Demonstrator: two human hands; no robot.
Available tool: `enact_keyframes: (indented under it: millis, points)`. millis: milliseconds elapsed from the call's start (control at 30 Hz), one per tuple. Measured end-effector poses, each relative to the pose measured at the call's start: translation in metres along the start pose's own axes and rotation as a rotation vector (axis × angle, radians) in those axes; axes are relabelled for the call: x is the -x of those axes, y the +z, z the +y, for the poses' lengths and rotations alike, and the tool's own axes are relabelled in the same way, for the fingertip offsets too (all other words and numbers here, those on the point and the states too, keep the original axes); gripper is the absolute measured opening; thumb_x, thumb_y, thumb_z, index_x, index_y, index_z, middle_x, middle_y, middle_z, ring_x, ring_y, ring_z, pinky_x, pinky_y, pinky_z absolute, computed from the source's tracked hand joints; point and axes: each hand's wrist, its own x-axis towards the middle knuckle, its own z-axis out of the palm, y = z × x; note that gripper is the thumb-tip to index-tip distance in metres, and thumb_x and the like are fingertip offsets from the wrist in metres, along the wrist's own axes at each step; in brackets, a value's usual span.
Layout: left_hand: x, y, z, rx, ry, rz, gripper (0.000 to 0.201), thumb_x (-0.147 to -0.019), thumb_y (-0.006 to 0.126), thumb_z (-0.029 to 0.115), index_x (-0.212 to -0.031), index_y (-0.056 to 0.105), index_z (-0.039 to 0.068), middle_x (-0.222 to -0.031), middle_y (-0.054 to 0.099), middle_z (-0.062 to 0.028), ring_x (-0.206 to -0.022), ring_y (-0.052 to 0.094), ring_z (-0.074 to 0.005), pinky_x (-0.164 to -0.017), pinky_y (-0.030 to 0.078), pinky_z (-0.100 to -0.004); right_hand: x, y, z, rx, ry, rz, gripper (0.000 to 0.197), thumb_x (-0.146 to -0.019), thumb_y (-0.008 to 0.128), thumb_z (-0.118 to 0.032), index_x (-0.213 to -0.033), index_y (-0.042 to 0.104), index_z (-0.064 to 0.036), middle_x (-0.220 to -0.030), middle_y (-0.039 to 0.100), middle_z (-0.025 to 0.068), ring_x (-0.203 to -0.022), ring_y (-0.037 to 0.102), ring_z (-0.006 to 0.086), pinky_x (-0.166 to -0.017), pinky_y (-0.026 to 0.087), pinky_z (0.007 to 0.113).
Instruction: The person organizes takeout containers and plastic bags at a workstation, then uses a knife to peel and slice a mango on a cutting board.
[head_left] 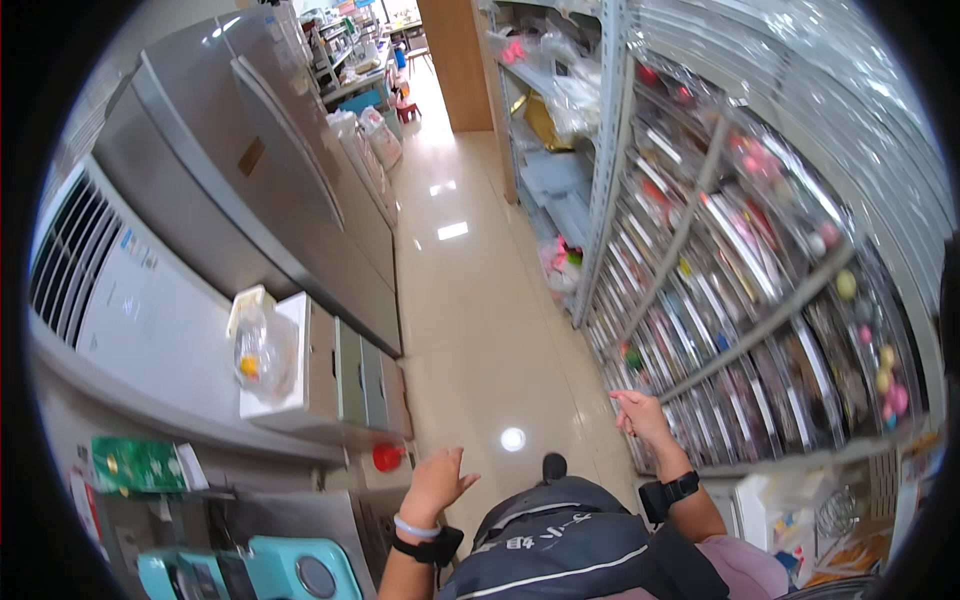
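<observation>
My left hand [440, 485] is raised over the floor at the lower middle, with its thumb apart from the loosely bent fingers and nothing in it. A pale band and a black wrist strap circle that wrist. To the right, my right hand [642, 417] hangs in the air with the index finger stretched out and the others curled loosely; it holds nothing. The nearest thing to it is the rack of upright clear cases [690, 310]. A black watch-like strap [669, 490] is on the right wrist. A dark apron [560, 545] covers my front.
A shiny tiled aisle [470, 310] runs ahead. Along the left stand a grey fridge [230, 150], a white vented appliance [160, 300], a drawer unit [325, 370] and a turquoise machine [300, 570]. Metal shelves [560, 150] with bags line the right; a wooden panel [460, 70] stands beyond.
</observation>
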Motion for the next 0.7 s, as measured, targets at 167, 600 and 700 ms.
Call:
enact_keyframes:
  millis: [167,600,700]
  points:
    - [-0.076,-0.044,-0.053,0.14,-0.099,0.117,0.052,-0.077,0.065,0.04,-0.111,0.055,0.003,-0.094,0.061,-0.0194,-0.088,0.059,-0.0362,-0.073,0.048,-0.0426,-0.155,0.071,-0.092,0.275,-0.228,0.024,0.028,-0.089,0.056,-0.026,-0.088,0.066,0.0007,-0.061,0.061,0.0039,-0.042,0.048,0.0077,-0.041,0.037,0.021]
    - [-0.37,-0.129,-0.259,0.049,-0.244,0.13,0.054,-0.073,0.07,0.038,-0.109,0.056,0.001,-0.087,0.061,-0.0189,-0.083,0.06,-0.0347,-0.07,0.048,-0.0425,-0.472,0.199,-0.381,0.304,-0.658,-0.018,0.027,-0.086,0.061,-0.022,-0.069,0.066,-0.0014,-0.062,0.061,0.0036,-0.046,0.051,0.0088,-0.042,0.039,0.026]
    - [-0.465,-0.182,-0.278,-0.034,-0.1,0.195,0.053,-0.073,0.07,0.036,-0.11,0.055,0.001,-0.087,0.061,-0.018,-0.082,0.06,-0.033,-0.069,0.049,-0.0413,-0.52,0.143,-0.481,0.636,-0.953,0.193,0.017,-0.085,0.061,-0.017,-0.088,0.067,-0.0019,-0.081,0.067,0.0059,-0.049,0.054,0.0093,-0.046,0.044,0.024]
